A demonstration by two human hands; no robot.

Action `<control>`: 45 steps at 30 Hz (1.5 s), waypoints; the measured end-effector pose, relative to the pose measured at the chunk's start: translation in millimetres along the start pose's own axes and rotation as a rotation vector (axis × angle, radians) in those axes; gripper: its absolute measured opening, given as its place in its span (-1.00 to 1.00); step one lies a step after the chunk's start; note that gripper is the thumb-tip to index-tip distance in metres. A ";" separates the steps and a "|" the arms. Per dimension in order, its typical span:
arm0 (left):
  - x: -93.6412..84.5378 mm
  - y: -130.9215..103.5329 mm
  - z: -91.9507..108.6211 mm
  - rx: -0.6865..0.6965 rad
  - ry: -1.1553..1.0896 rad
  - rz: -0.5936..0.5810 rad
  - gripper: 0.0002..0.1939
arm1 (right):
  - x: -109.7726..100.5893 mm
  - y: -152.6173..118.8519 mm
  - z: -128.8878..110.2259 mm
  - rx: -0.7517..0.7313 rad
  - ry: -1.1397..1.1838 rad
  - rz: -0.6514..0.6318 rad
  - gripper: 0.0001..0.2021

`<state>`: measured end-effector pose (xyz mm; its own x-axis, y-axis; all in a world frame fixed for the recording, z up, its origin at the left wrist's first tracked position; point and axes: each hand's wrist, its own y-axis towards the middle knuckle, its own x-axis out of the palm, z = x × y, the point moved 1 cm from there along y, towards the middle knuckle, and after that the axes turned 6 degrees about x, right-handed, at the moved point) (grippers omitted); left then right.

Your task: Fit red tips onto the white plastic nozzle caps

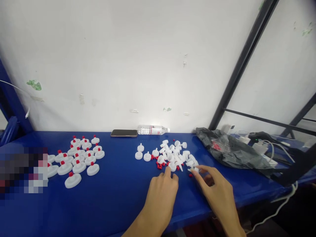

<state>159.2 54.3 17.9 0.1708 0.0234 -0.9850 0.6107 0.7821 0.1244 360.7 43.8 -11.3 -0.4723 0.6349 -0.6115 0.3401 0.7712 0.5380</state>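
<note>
A loose pile of white nozzle caps [176, 153] lies on the blue table, mixed with small red tips [160, 166]. My right hand [217, 187] is at the pile's right edge, thumb and fingers closed on a white nozzle cap [196, 170]. At the near edge of the pile is my left hand [161, 191], its index finger reaching forward and the other fingers curled. Whatever its fingertips may hold is hidden behind the hand. Farther left stand several white caps fitted with red tips [73, 180], upright in a group.
Along the wall lie a dark phone [123, 133] and a clear plastic bottle [153, 130]. To the right are a black plastic bag [232, 151] with a small clear bag of red pieces [218, 145], a dark metal post [243, 65], and chargers with white cables [270, 146].
</note>
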 end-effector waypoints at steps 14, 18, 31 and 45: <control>-14.8 -74.4 -43.2 -0.152 -0.337 0.268 -0.86 | 6.0 -19.7 -48.1 0.044 0.332 -0.325 -0.67; -8.0 -110.1 -72.5 -0.228 -0.520 0.424 -0.82 | 25.8 -32.1 -87.9 -0.045 0.524 -0.522 -0.81; -12.2 -110.8 -77.7 -0.299 -0.808 0.310 -0.77 | 44.7 -45.8 -101.1 0.061 0.632 -0.785 -0.75; -1.9 -112.2 -75.3 -0.125 -0.619 0.293 -0.80 | 41.4 -45.6 -96.7 0.010 0.522 -0.875 -0.64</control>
<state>32.1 13.4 -3.2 0.7471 -0.0859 -0.6592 0.3846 0.8646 0.3232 246.9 30.4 -5.0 -0.8534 -0.2492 -0.4578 -0.2890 0.9572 0.0177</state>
